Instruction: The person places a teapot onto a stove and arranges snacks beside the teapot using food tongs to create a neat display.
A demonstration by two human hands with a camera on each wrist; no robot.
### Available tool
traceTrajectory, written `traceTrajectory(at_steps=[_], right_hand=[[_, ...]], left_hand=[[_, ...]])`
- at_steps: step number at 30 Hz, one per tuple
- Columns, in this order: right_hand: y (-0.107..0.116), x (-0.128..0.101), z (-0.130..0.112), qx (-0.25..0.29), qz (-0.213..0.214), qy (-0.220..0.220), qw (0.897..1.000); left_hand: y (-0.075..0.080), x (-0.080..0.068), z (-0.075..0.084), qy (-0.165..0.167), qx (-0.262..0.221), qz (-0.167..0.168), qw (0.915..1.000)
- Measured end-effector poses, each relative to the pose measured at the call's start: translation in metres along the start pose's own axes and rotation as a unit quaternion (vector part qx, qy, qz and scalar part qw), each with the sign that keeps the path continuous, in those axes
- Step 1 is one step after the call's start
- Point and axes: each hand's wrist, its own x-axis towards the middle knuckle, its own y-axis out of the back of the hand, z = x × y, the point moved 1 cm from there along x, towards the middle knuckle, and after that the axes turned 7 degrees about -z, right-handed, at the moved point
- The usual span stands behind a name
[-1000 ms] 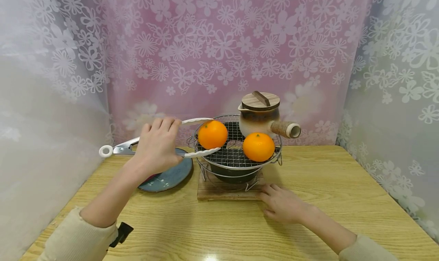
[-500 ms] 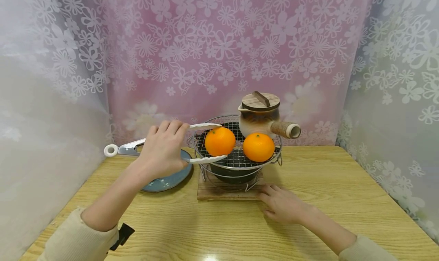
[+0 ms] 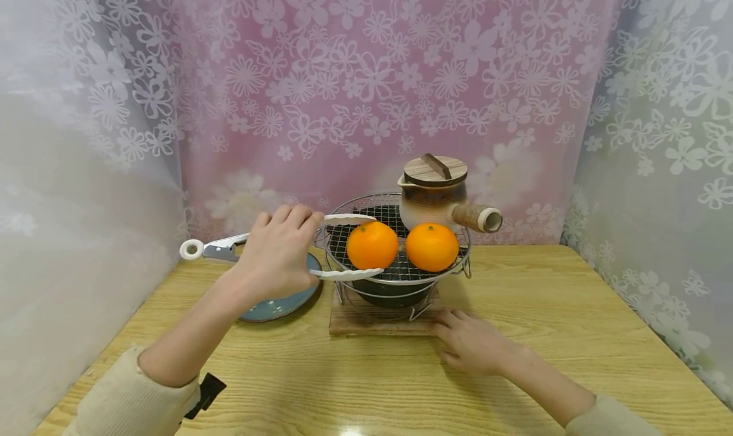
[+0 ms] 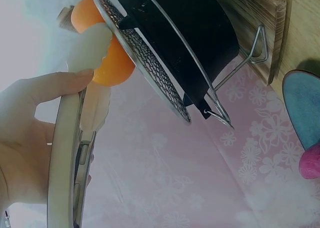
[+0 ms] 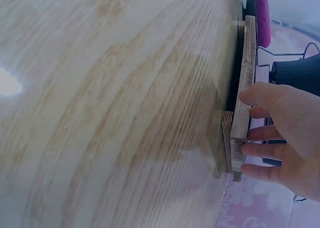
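Pale wood-grain surface point(image 3: 515, 309) before a pink floral lace curtain point(image 3: 366, 73). On a square wooden board point(image 3: 366, 320) stands a black stove under a round wire-mesh grill point(image 3: 401, 267), bearing two glossy round oranges and a brown ceramic side-handled pot with wooden lid point(image 3: 438, 194). Left hand point(image 3: 275, 258), fingers curled, squeezes white scalloped tongs point(image 3: 338, 245), which clamp the left orange point(image 3: 372, 245) on the mesh. Right hand point(image 3: 472, 342), fingers straight, touches the board's edge.

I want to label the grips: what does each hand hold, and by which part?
Left hand grips the tongs mid-arms; the tips clasp an orange. Right hand holds nothing, touching the wooden board.
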Motion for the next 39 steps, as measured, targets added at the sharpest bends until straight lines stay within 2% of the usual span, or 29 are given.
traceTrajectory(at_steps=[6,17,23,35,39], right_hand=[[0.001,0.000,0.000,0.009,-0.013,-0.008,1.000],[0.001,0.000,-0.001,0.010,-0.002,-0.001,1.000],[0.002,0.000,0.000,0.015,-0.012,-0.006,1.000],[0.001,-0.001,0.000,0.010,-0.005,-0.003,1.000],[0.001,-0.001,-0.001,0.009,0.000,0.003,1.000]], left_hand=[[0.002,0.002,0.001,-0.001,0.005,-0.008,1.0000],[0.004,0.005,0.004,-0.010,0.018,-0.006,0.9998],[0.009,0.008,0.004,-0.014,0.020,-0.027,0.9993],[0.013,0.014,0.002,-0.009,0.001,-0.076,0.9971],[0.014,0.015,0.002,-0.009,0.000,-0.083,0.9965]])
